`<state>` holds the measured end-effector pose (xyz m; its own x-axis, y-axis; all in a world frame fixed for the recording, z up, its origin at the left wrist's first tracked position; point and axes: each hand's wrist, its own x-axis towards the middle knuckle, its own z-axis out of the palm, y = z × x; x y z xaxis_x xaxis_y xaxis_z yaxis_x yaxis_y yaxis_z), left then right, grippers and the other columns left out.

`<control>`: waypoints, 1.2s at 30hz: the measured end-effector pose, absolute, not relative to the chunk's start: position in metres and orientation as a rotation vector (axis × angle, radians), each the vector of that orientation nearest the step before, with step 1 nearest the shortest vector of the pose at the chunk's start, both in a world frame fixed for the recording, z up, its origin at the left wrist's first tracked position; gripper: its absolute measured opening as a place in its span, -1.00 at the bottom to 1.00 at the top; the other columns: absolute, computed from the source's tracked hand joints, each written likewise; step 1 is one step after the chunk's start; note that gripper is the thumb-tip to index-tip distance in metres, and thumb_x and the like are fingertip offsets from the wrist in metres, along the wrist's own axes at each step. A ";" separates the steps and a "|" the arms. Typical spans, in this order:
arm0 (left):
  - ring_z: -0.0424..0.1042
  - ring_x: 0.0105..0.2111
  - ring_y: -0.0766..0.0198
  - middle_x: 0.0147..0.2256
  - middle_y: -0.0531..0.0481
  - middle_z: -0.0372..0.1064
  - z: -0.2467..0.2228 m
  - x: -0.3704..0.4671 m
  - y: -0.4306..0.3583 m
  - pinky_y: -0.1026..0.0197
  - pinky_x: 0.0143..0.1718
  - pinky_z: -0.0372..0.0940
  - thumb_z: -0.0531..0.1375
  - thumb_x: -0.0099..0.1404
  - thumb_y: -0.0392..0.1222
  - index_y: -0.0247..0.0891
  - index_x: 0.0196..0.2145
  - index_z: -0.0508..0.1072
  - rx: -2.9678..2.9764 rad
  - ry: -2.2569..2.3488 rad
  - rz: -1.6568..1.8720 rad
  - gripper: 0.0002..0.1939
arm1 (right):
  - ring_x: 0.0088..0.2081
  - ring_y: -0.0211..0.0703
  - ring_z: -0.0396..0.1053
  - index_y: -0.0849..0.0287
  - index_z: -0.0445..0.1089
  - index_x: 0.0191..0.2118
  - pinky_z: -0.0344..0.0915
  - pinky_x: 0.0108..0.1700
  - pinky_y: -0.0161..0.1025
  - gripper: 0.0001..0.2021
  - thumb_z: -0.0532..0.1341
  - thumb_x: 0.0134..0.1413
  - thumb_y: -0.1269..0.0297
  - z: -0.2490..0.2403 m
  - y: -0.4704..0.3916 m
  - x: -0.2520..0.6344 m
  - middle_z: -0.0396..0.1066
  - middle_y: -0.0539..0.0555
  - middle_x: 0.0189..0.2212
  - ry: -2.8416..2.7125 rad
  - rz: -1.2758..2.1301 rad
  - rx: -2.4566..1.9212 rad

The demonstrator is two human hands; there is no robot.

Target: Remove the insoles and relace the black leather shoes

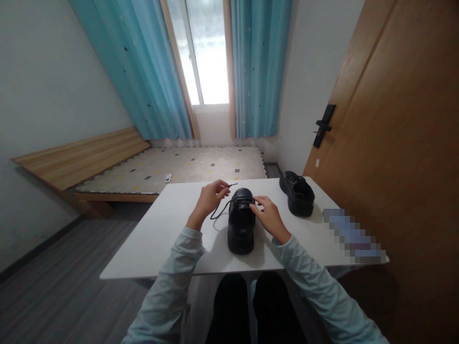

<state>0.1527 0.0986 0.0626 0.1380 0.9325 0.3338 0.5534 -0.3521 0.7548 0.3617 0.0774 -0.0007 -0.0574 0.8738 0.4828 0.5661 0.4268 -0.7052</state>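
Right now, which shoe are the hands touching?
The shoe between the left hand, which holds its lace, and the right hand, which touches it. The other shoe, nearer the door, is untouched.

The person wears wrinkled pale-blue sleeves (167,286) and black trousers (231,310).

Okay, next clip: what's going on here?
Someone is handling the lace of a black shoe on a white table. The left hand pinches the lace near its tip, leaving a slack loop beside the shoe; the right hand has its fingers at the shoe's right side, by the lacing. Another black shoe stands farther right.
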 end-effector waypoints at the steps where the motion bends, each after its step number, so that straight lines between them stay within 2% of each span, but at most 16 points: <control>1: 0.50 -0.40 0.29 -0.40 -0.03 0.52 0.063 0.154 0.099 0.25 -0.30 0.39 0.11 0.22 -0.17 -0.27 -0.22 0.44 1.990 1.405 1.084 -0.80 | -0.27 -0.13 0.38 0.22 0.45 -0.09 0.36 -0.23 -0.16 -0.71 0.19 0.06 0.27 -0.001 0.076 0.360 0.41 0.20 -0.18 -1.720 0.403 -1.259; 6: 0.49 -0.37 0.30 -0.39 0.01 0.50 0.065 0.165 0.104 0.26 -0.25 0.36 0.06 0.26 -0.21 -0.20 -0.15 0.49 2.133 1.425 0.916 -0.73 | -0.31 -0.13 0.38 0.21 0.45 -0.10 0.35 -0.22 -0.14 -0.71 0.18 0.07 0.25 -0.005 0.073 0.354 0.40 0.16 -0.26 -1.625 0.395 -1.250; 10: 0.46 -0.41 0.31 -0.35 -0.02 0.50 0.060 0.174 0.116 0.28 -0.29 0.35 0.05 0.26 -0.26 -0.23 -0.19 0.52 2.179 1.420 0.887 -0.73 | -0.25 -0.07 0.40 0.22 0.44 -0.12 0.35 -0.22 -0.12 -0.71 0.19 0.04 0.21 -0.005 0.071 0.351 0.46 0.21 -0.18 -1.558 0.446 -1.253; 13: 0.46 -0.34 0.29 -0.31 -0.03 0.51 0.057 0.179 0.122 0.24 -0.19 0.33 0.08 0.26 -0.26 -0.22 -0.21 0.54 2.312 1.382 0.901 -0.76 | -0.22 -0.03 0.43 0.23 0.41 -0.09 0.35 -0.23 -0.13 -0.64 0.23 0.00 0.15 -0.003 0.067 0.349 0.48 0.21 -0.17 -1.470 0.528 -1.259; 16: 0.44 -0.26 0.26 -0.27 -0.04 0.49 0.060 0.184 0.122 0.22 -0.10 0.30 0.09 0.27 -0.27 -0.22 -0.22 0.54 2.449 1.322 0.887 -0.77 | -0.22 -0.05 0.44 0.23 0.40 -0.12 0.35 -0.21 -0.15 -0.66 0.19 0.06 0.10 0.001 0.067 0.351 0.50 0.20 -0.22 -1.391 0.567 -1.237; 18: 0.44 -0.24 0.26 -0.26 -0.05 0.48 0.063 0.188 0.121 0.23 -0.09 0.29 0.09 0.28 -0.28 -0.22 -0.22 0.54 2.501 1.302 0.844 -0.77 | -0.24 -0.09 0.44 0.23 0.42 -0.14 0.34 -0.20 -0.16 -0.68 0.13 0.12 0.12 0.005 0.071 0.355 0.50 0.20 -0.22 -1.391 0.519 -1.221; 21: 0.44 -0.23 0.25 -0.26 -0.06 0.47 0.069 0.195 0.119 0.24 -0.09 0.28 0.09 0.27 -0.30 -0.23 -0.23 0.55 2.564 1.273 0.777 -0.76 | -0.31 -0.13 0.40 0.23 0.48 -0.20 0.33 -0.25 -0.18 -0.71 0.14 0.11 0.14 0.013 0.080 0.362 0.48 0.20 -0.22 -1.473 0.400 -1.199; 25: 0.44 -0.24 0.25 -0.27 -0.04 0.49 0.072 0.202 0.119 0.25 -0.10 0.27 0.11 0.25 -0.32 -0.22 -0.25 0.56 2.633 1.185 0.757 -0.78 | -0.49 -0.22 0.31 0.20 0.51 -0.38 0.28 -0.33 -0.22 -0.79 0.23 0.02 0.16 0.025 0.092 0.368 0.48 0.11 -0.39 -1.581 0.304 -1.243; 28: 0.44 -0.24 0.23 -0.29 -0.03 0.50 0.074 0.205 0.119 0.23 -0.11 0.26 0.15 0.23 -0.32 -0.23 -0.27 0.55 2.654 1.161 0.760 -0.82 | -0.49 -0.21 0.32 0.19 0.49 -0.45 0.25 -0.34 -0.24 -0.83 0.26 0.00 0.20 0.030 0.096 0.370 0.47 0.07 -0.46 -1.645 0.269 -1.255; 36: 0.41 -0.30 0.25 -0.33 0.03 0.47 0.077 0.205 0.115 0.26 -0.21 0.26 0.15 0.21 -0.34 -0.22 -0.28 0.48 2.602 1.221 0.803 -0.86 | -0.45 -0.21 0.35 0.16 0.50 -0.38 0.23 -0.31 -0.25 -0.89 0.25 0.03 0.27 0.027 0.099 0.366 0.48 0.05 -0.44 -1.776 0.216 -1.258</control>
<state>0.2055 0.1149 0.0772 0.5233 0.7514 0.4019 0.6670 -0.6547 0.3556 0.3664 0.0989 0.0275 -0.0560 0.8176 0.5730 0.6563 0.4626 -0.5960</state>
